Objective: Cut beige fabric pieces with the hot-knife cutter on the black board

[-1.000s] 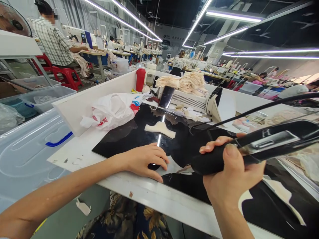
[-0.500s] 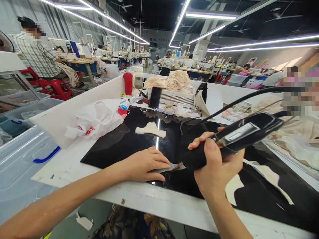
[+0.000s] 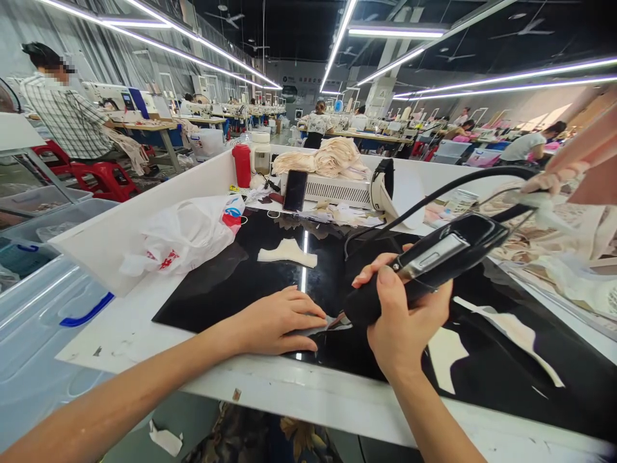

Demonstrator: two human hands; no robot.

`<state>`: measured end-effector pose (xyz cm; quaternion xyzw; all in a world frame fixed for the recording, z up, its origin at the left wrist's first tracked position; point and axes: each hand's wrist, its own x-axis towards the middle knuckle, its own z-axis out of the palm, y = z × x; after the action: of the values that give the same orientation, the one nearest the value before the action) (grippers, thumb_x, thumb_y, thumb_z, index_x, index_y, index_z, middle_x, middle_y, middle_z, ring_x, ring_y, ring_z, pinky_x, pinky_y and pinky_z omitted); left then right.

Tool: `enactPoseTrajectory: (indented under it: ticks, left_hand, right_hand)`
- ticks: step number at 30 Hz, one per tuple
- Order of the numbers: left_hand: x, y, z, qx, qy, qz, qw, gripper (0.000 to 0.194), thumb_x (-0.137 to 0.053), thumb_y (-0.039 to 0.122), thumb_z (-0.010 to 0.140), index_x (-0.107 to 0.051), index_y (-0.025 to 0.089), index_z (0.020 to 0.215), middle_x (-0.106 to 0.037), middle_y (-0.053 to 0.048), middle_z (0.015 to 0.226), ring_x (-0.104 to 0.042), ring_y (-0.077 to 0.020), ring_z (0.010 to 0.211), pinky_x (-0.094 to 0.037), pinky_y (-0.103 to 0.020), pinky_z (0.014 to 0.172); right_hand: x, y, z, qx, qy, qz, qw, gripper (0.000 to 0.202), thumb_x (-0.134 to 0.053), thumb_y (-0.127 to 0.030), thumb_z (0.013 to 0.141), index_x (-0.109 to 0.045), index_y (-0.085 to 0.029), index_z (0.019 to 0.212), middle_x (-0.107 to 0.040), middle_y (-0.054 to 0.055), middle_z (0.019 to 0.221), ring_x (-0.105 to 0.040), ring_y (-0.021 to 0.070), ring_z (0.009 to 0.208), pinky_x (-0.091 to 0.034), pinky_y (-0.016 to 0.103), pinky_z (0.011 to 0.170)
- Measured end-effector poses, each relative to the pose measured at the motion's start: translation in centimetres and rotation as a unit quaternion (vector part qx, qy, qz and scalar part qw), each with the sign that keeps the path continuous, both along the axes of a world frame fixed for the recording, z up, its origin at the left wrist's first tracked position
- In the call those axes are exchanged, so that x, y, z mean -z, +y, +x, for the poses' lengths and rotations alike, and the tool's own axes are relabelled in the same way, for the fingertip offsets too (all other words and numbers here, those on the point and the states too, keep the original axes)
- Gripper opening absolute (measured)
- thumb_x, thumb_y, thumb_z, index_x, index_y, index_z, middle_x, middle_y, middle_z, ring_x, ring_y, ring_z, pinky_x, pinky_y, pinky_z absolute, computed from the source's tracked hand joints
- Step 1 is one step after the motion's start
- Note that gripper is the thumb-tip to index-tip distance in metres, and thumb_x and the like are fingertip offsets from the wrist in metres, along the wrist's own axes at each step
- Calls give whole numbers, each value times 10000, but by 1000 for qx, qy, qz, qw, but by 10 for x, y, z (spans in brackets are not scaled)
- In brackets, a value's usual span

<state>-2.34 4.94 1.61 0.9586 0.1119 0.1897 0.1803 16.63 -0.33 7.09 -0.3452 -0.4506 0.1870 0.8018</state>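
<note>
My left hand (image 3: 284, 321) lies flat with its fingers stretched out over a thin grey see-through piece (image 3: 343, 325) on a glossy black sheet (image 3: 226, 283). In my right hand (image 3: 402, 334) is a black corded hand tool (image 3: 441, 251) with a metal panel on its side. Its narrow brownish tip points left and meets the grey piece just beyond my left fingertips; whether it presses in, I cannot tell. A cream cut piece (image 3: 288, 252) lies farther back on the sheet. To the right of my right wrist are another cream piece (image 3: 446, 360) and a long curved one (image 3: 515, 334).
A white plastic bag (image 3: 187, 231) lies at the left. Along the back stand a red cup (image 3: 241, 164), a phone (image 3: 295, 190) and a slotted white box (image 3: 337, 191) bearing cream cloth (image 3: 337, 155). The tool's black cable (image 3: 434, 199) arches rightward. A co-worker (image 3: 65, 116) sits far left.
The whole view has shifted slightly. My right hand and the tool sit a little farther left, the tip still close to my left fingertips. My left hand keeps its flat pose.
</note>
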Motion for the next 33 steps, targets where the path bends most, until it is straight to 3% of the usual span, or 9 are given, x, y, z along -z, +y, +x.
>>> enactPoseTrajectory:
  ticks: [15, 21, 26, 33]
  left_hand:
    - [-1, 0, 0, -5, -8, -5, 1000, 396, -675, 395, 1021, -688, 213, 1373, -709, -106, 1364, -625, -271, 1246, -405, -443, 1165]
    - [-1, 0, -1, -4, -9, -7, 1000, 398, -655, 398, 1034, -677, 235, 1396, -711, -114, 1365, -622, -277, 1259, -401, -460, 1167]
    - [-2, -1, -2, -11, 3, -14, 1000, 376, -649, 397, 1038, -689, 228, 1372, -703, -105, 1381, -616, -285, 1280, -399, -457, 1173]
    - [-2, -2, -1, -14, -5, -18, 1000, 384, -683, 382, 1016, -696, 227, 1367, -713, -110, 1362, -626, -287, 1278, -401, -472, 1184]
  right_hand:
    - [2, 3, 12, 38, -15, 4, 999, 371, -791, -298, 902, -542, -242, 1172, -668, -48, 846, -623, 132, 632, -560, 310, 639]
    - [0, 5, 15, 41, -24, -12, 999, 303, -784, -321, 899, -544, -241, 1064, -670, -39, 845, -628, 130, 627, -566, 312, 628]
    - [-1, 5, 25, 88, -20, -9, 996, 374, -812, -353, 872, -550, -240, 1114, -662, -48, 828, -616, 132, 616, -561, 322, 640]
    - [1, 5, 28, 87, -31, -10, 996, 363, -800, -335, 875, -548, -236, 1117, -668, -48, 841, -625, 130, 617, -561, 316, 630]
